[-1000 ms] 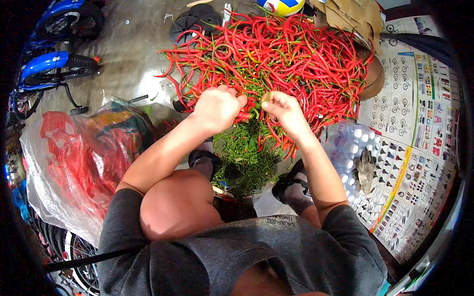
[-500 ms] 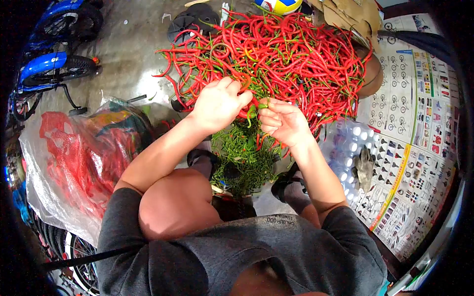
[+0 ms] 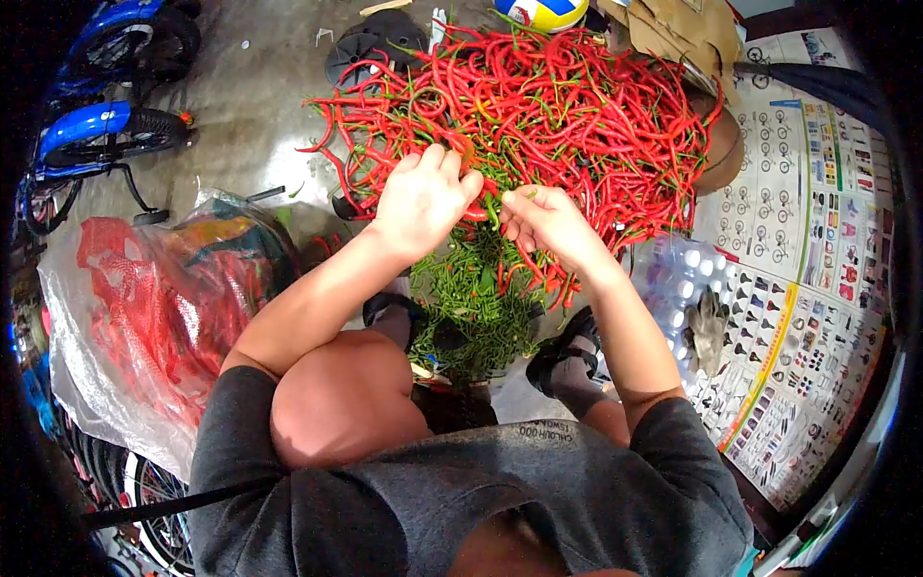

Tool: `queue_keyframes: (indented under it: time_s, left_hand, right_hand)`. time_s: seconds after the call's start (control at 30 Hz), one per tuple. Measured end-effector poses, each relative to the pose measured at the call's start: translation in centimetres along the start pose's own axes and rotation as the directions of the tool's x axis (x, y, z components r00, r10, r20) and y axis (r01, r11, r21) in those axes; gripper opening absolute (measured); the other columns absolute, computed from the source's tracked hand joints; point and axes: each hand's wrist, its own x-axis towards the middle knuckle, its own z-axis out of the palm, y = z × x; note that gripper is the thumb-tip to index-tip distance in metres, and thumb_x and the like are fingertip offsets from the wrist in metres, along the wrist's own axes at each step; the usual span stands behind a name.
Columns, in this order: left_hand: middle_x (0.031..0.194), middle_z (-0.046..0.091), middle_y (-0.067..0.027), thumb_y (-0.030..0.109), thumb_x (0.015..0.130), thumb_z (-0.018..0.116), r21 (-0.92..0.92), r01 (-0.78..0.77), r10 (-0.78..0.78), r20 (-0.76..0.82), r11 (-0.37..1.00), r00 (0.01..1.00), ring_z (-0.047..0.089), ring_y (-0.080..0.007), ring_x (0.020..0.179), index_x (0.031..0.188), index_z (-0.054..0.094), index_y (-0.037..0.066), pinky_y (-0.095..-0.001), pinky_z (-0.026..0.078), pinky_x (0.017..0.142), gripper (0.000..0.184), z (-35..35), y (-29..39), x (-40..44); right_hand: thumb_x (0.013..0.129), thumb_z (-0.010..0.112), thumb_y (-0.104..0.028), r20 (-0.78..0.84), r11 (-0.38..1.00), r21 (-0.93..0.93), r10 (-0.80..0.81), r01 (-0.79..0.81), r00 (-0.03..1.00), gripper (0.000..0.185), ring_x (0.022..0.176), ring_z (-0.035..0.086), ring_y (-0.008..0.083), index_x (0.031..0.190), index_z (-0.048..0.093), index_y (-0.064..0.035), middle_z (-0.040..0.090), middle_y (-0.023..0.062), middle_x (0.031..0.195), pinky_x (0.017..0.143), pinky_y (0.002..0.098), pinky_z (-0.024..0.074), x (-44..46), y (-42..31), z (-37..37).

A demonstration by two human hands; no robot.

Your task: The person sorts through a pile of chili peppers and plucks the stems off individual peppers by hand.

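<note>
A wide heap of red chili peppers [image 3: 577, 125] with green stems lies in front of me. At its near left edge my left hand [image 3: 425, 197] is closed round red peppers, whose ends stick out beside the thumb. Just right of it, my right hand [image 3: 548, 223] has thumb and forefinger pinched on a small green stem, the other fingers curled. A short gap separates the two hands. Below them, between my feet, lies a pile of green stems [image 3: 476, 313].
Clear bags with red netting [image 3: 144, 317] lie at left, below blue bicycles [image 3: 91, 125]. At right are bottles [image 3: 681, 288], a grey glove [image 3: 709, 332] and a printed sheet [image 3: 769, 221]. A ball [image 3: 546, 12] and cardboard [image 3: 683, 38] lie behind the heap.
My right hand drew slightly away with a green stem, then came back up near the left hand. My left hand has shifted a little, still holding the peppers.
</note>
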Motion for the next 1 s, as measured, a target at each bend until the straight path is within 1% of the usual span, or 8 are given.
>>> queue_keyframes:
  time_s: [0.1, 0.27, 0.4, 0.7, 0.77, 0.83, 0.87, 1.0]
  left_hand:
    - [0.091, 0.056, -0.0057, 0.018, 0.068, 0.053, -0.010, 0.037, -0.037, 0.000, 0.999, 0.999, 0.054, -0.0209, 0.089, 0.084, 0.057, 0.011, -0.0336, 0.048, 0.066, 0.018, 0.1, 0.1, 0.2]
    - [0.112, 0.054, -0.0077, 0.012, 0.068, 0.055, -0.277, -0.158, 0.126, -0.130, 0.948, 0.984, 0.050, -0.0234, 0.108, 0.088, 0.057, 0.008, -0.0315, 0.050, 0.078, 0.021, 0.7, 0.3, 0.1]
    - [0.105, 0.056, -0.0071, 0.007, 0.063, 0.061, -0.436, -0.125, 0.063, -0.154, 0.891, 0.986, 0.052, -0.0235, 0.099, 0.087, 0.057, 0.008, -0.0339, 0.051, 0.070, 0.024, 1.4, 0.0, -0.3]
    - [0.103, 0.056, -0.0079, 0.003, 0.054, 0.066, -0.678, -0.117, -0.033, -0.205, 0.726, 0.978, 0.054, -0.0278, 0.093, 0.088, 0.057, 0.008, -0.0358, 0.047, 0.077, 0.035, 1.6, 0.6, -0.5]
    - [0.103, 0.056, -0.0063, 0.006, 0.057, 0.065, -0.570, -0.111, 0.028, -0.152, 0.814, 0.988, 0.054, -0.0262, 0.093, 0.087, 0.058, 0.009, -0.0357, 0.047, 0.075, 0.032, 1.6, 0.2, -0.6]
    - [0.103, 0.055, -0.0010, 0.016, 0.066, 0.059, -0.305, -0.155, 0.156, -0.019, 0.940, 0.988, 0.052, -0.0201, 0.098, 0.087, 0.058, 0.012, -0.0337, 0.046, 0.072, 0.022, 0.8, 0.0, -0.6]
    - [0.103, 0.055, -0.0010, 0.016, 0.066, 0.059, -0.303, -0.155, 0.156, -0.021, 0.940, 0.988, 0.052, -0.0201, 0.098, 0.087, 0.058, 0.012, -0.0337, 0.046, 0.072, 0.022, 0.9, 0.0, -0.5]
    - [0.105, 0.054, 0.0012, 0.021, 0.068, 0.055, -0.181, -0.326, 0.312, -0.099, 0.928, 0.945, 0.049, -0.0171, 0.103, 0.088, 0.056, 0.014, -0.0317, 0.044, 0.070, 0.022, 1.2, 0.1, -0.6]
  right_hand:
    - [0.088, 0.053, -0.025, -0.014, 0.983, 0.183, -0.012, 0.014, 1.000, 0.026, 0.054, 0.053, 0.0114, 0.078, 0.059, -0.0018, 0.057, 0.0021, 0.063, 0.049, 0.0244, 0.0407, 0.9, 1.5, 0.5]
    - [0.085, 0.055, -0.019, -0.295, 0.875, -0.410, -0.396, 0.259, 0.870, 0.020, 0.062, 0.056, 0.0132, 0.083, 0.062, -0.0001, 0.060, 0.0042, 0.066, 0.057, 0.0284, 0.0429, 0.3, 1.7, 1.5]
    - [0.081, 0.058, -0.009, -0.350, 0.934, -0.176, -0.354, 0.310, 0.867, 0.012, 0.066, 0.056, 0.0132, 0.086, 0.061, 0.0013, 0.061, 0.0077, 0.071, 0.061, 0.0262, 0.0446, -0.2, 1.9, 2.3]
    - [0.083, 0.056, -0.006, -0.361, 0.743, -0.254, -0.666, 0.618, 0.652, 0.009, 0.070, 0.054, 0.0115, 0.085, 0.059, 0.0025, 0.058, 0.0055, 0.075, 0.064, 0.0244, 0.0431, -0.2, 2.4, 2.4]
    - [0.086, 0.053, -0.010, -0.229, 0.931, -0.024, -0.361, 0.365, 0.904, 0.013, 0.068, 0.052, 0.0103, 0.084, 0.061, 0.0001, 0.056, 0.0022, 0.071, 0.062, 0.0235, 0.0416, -0.8, 1.4, 1.7]
    - [0.090, 0.050, -0.017, -0.108, 0.967, 0.201, -0.140, 0.160, 0.984, 0.020, 0.058, 0.045, 0.0065, 0.084, 0.061, -0.0007, 0.053, -0.0006, 0.068, 0.054, 0.0203, 0.0363, -1.1, 0.7, 0.9]
    - [0.090, 0.050, -0.018, -0.021, 0.926, 0.377, 0.010, -0.001, 1.000, 0.021, 0.054, 0.042, 0.0054, 0.085, 0.059, -0.0004, 0.050, -0.0012, 0.065, 0.049, 0.0191, 0.0335, -1.2, 0.5, 0.5]
    - [0.090, 0.050, -0.019, 0.309, 0.638, 0.727, 0.027, -0.254, 0.951, 0.020, 0.049, 0.034, 0.0037, 0.087, 0.055, -0.0005, 0.045, -0.0028, 0.061, 0.044, 0.0174, 0.0267, -1.3, 2.1, 0.0]
